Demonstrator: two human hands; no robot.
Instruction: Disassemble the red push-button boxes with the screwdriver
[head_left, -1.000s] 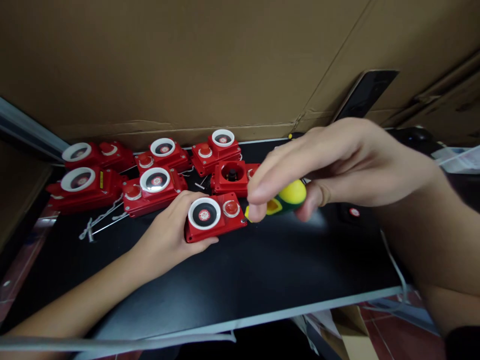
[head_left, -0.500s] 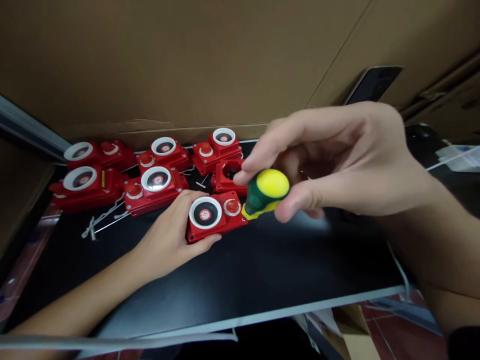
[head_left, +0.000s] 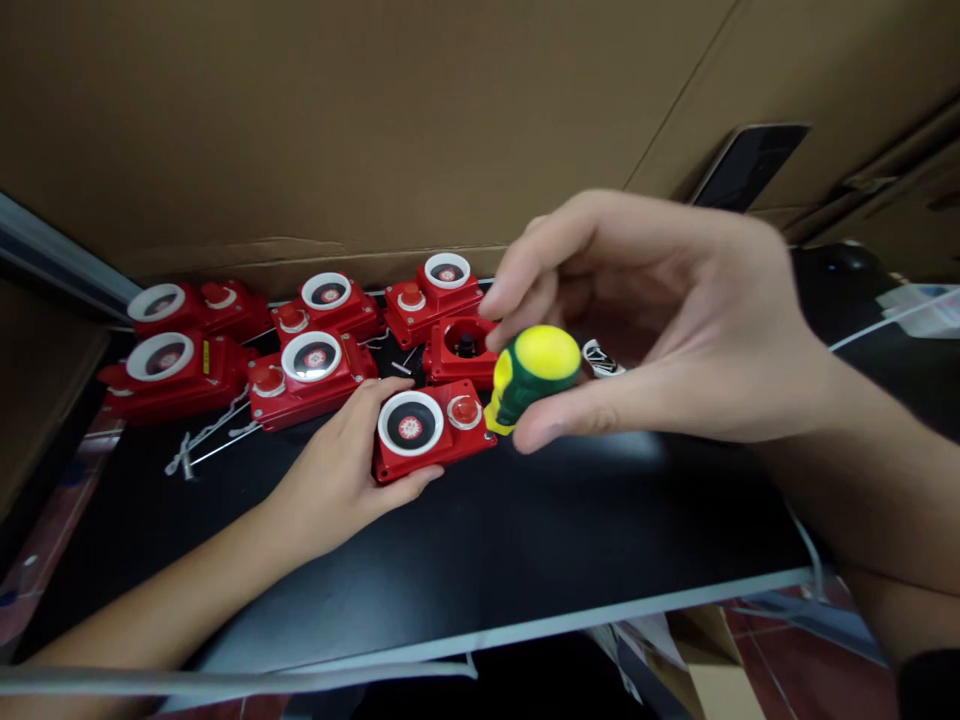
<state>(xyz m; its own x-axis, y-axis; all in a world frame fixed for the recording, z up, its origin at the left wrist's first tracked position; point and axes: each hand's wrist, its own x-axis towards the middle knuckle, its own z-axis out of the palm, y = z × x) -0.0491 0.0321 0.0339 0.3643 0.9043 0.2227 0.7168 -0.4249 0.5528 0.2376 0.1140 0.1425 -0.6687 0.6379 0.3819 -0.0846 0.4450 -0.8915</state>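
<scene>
My left hand (head_left: 330,470) grips the left end of a red alarm box (head_left: 431,455), thumb along its front edge and fingers behind. The box has a white-ringed black disc with a red-and-white centre and a red button on its right part. A screwdriver (head_left: 544,365) with a green and yellow handle stands over the box's right corner, by a screw (head_left: 490,436). Around that handle my right hand (head_left: 652,320) is curled, thumb in front and fingers behind. The screwdriver's tip is hidden below the handle.
Several more red alarm boxes (head_left: 300,405) stand behind and to the left. An open red housing (head_left: 450,365) lies just behind the held box. Cardboard (head_left: 375,120) walls the back, and a phone (head_left: 750,165) leans there. White cords and a small metal hammer (head_left: 184,465) lie left on the black tabletop (head_left: 465,570).
My right hand has shifted its fingers around the screwdriver handle, which has turned and shows a different pattern of green and yellow. The left hand and the box hold still.
</scene>
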